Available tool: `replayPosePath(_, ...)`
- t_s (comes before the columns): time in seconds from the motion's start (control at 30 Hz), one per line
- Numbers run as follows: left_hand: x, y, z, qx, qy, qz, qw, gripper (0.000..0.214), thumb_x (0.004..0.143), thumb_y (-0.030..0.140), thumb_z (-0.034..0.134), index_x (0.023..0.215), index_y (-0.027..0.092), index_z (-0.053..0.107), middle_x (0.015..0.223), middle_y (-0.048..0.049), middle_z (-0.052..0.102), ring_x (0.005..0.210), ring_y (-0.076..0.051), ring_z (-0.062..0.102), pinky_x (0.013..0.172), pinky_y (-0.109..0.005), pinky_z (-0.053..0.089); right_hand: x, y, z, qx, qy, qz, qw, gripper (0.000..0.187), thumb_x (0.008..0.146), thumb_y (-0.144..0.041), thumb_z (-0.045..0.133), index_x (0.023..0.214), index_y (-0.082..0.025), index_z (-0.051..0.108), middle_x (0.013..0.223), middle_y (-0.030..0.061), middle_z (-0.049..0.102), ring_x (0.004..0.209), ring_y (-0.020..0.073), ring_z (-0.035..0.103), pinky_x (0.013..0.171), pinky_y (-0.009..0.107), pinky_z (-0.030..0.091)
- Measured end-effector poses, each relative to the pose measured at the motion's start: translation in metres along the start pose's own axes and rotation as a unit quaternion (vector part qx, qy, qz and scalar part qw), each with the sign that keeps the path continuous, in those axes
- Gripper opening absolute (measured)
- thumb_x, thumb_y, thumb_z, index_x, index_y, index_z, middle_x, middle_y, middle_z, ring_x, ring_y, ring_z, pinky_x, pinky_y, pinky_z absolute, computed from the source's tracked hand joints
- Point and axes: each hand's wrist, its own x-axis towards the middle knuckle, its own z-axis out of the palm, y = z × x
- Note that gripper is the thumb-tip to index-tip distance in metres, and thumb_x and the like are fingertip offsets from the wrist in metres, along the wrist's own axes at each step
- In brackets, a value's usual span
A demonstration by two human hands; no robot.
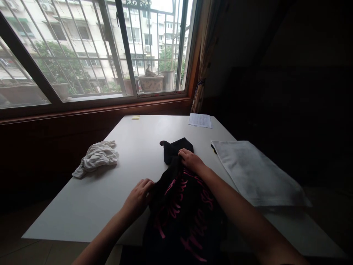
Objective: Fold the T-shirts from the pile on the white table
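A black garment with pink lettering (pixel 182 206) lies on the white table (pixel 132 162) and hangs over its near edge. My left hand (pixel 139 197) grips the garment's left edge, fingers curled into the cloth. My right hand (pixel 190 160) pinches the cloth further up, where the garment narrows towards a black end piece (pixel 173 149) lying flat on the table.
A crumpled white cloth (pixel 96 157) lies at the table's left. A flat grey bag (pixel 256 173) covers the right side. A printed sheet (pixel 200 120) and a small yellow note (pixel 135 117) lie at the far edge, below a barred window (pixel 91 51).
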Motion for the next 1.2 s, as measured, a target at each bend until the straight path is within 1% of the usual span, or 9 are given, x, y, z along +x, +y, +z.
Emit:
replayPosePath(0.2, 0.013, -0.029, -0.055, -0.054, 0.155, -0.096, 0.982, 0.015, 0.098, 0.035, 0.049, 0.102, 0.023, 0.056, 0.079, 0.0021, 0.060, 0.066, -0.016, 0.059, 0.064, -0.028, 0.049, -0.025, -0.005, -0.044, 0.054, 0.098, 0.031, 0.993, 0.020, 0.089, -0.015, 0.059, 0.107, -0.023, 0.057, 0.132, 0.0073, 0.063, 0.090, 0.0201, 0.068, 0.073, 0.030, 0.051)
replayPosePath(0.33, 0.034, -0.014, -0.098, -0.039, 0.260, -0.131, 0.956, 0.018, 0.096, 0.038, 0.051, 0.106, 0.024, 0.055, 0.074, 0.0044, 0.058, 0.065, -0.015, 0.057, 0.061, -0.026, 0.046, -0.032, -0.035, -0.062, 0.067, 0.106, 0.004, 0.992, 0.014, 0.090, -0.020, 0.060, 0.103, -0.024, 0.057, 0.097, 0.0024, 0.069, 0.077, 0.0194, 0.065, 0.071, 0.030, 0.048)
replayPosePath(0.43, 0.045, 0.001, -0.109, -0.105, 0.274, -0.131, 0.947, 0.022, 0.097, 0.041, 0.053, 0.110, 0.024, 0.053, 0.083, 0.0025, 0.063, 0.071, -0.015, 0.062, 0.062, -0.025, 0.049, -0.035, -0.046, -0.069, 0.064, 0.139, -0.043, 0.987, 0.013, 0.087, -0.020, 0.063, 0.098, -0.024, 0.058, 0.090, 0.0038, 0.066, 0.081, 0.0215, 0.061, 0.079, 0.035, 0.049)
replayPosePath(0.5, 0.045, 0.007, -0.103, -0.169, 0.224, -0.090, 0.956, 0.026, 0.094, 0.039, 0.059, 0.113, 0.023, 0.052, 0.093, 0.0000, 0.066, 0.078, -0.015, 0.065, 0.066, -0.026, 0.052, -0.038, -0.046, -0.073, 0.048, 0.155, -0.063, 0.985, 0.022, 0.084, -0.018, 0.065, 0.105, -0.024, 0.060, 0.093, 0.0053, 0.066, 0.088, 0.0244, 0.059, 0.086, 0.040, 0.049)
replayPosePath(0.6, 0.033, 0.012, -0.090, -0.226, 0.040, -0.012, 0.973, 0.032, 0.090, 0.031, 0.066, 0.120, 0.023, 0.057, 0.106, -0.0043, 0.071, 0.092, -0.018, 0.069, 0.080, -0.032, 0.058, -0.051, -0.036, -0.079, 0.013, 0.154, -0.076, 0.985, 0.038, 0.082, -0.015, 0.065, 0.119, -0.024, 0.061, 0.094, 0.0055, 0.066, 0.093, 0.0269, 0.055, 0.090, 0.045, 0.047)
replayPosePath(0.7, 0.017, 0.019, -0.082, -0.221, -0.162, 0.037, 0.961, 0.028, 0.093, 0.028, 0.065, 0.121, 0.025, 0.066, 0.112, -0.0048, 0.072, 0.101, -0.020, 0.069, 0.090, -0.035, 0.057, -0.074, -0.021, -0.081, -0.015, 0.155, -0.097, 0.983, 0.033, 0.083, -0.011, 0.063, 0.112, -0.026, 0.064, 0.092, 0.0046, 0.065, 0.095, 0.0273, 0.054, 0.091, 0.046, 0.048)
replayPosePath(0.77, 0.008, 0.023, -0.083, -0.210, -0.226, 0.060, 0.949, 0.025, 0.094, 0.029, 0.065, 0.118, 0.027, 0.069, 0.111, -0.0036, 0.073, 0.101, -0.019, 0.069, 0.092, -0.034, 0.057, -0.092, -0.011, -0.080, -0.021, 0.158, -0.107, 0.981, 0.029, 0.082, -0.006, 0.060, 0.103, -0.026, 0.064, 0.090, 0.0048, 0.063, 0.098, 0.0277, 0.054, 0.091, 0.047, 0.049)
replayPosePath(1.07, -0.005, 0.009, -0.088, -0.132, -0.181, 0.043, 0.974, 0.040, 0.092, 0.024, 0.067, 0.131, 0.031, 0.062, 0.137, -0.0063, 0.059, 0.126, -0.023, 0.059, 0.106, -0.038, 0.053, -0.141, 0.005, -0.050, 0.043, 0.116, -0.062, 0.990, 0.032, 0.073, 0.004, 0.049, 0.089, -0.024, 0.054, 0.120, 0.0104, 0.061, 0.107, 0.0269, 0.061, 0.088, 0.045, 0.058)
replayPosePath(1.2, -0.008, 0.007, -0.075, -0.071, -0.167, 0.030, 0.983, 0.027, 0.093, 0.014, 0.058, 0.114, 0.027, 0.068, 0.116, -0.0042, 0.064, 0.102, -0.018, 0.066, 0.087, -0.030, 0.059, -0.143, 0.003, -0.040, 0.079, 0.113, -0.055, 0.989, 0.038, 0.075, 0.000, 0.054, 0.103, -0.024, 0.055, 0.128, 0.0115, 0.059, 0.117, 0.0290, 0.061, 0.092, 0.049, 0.059)
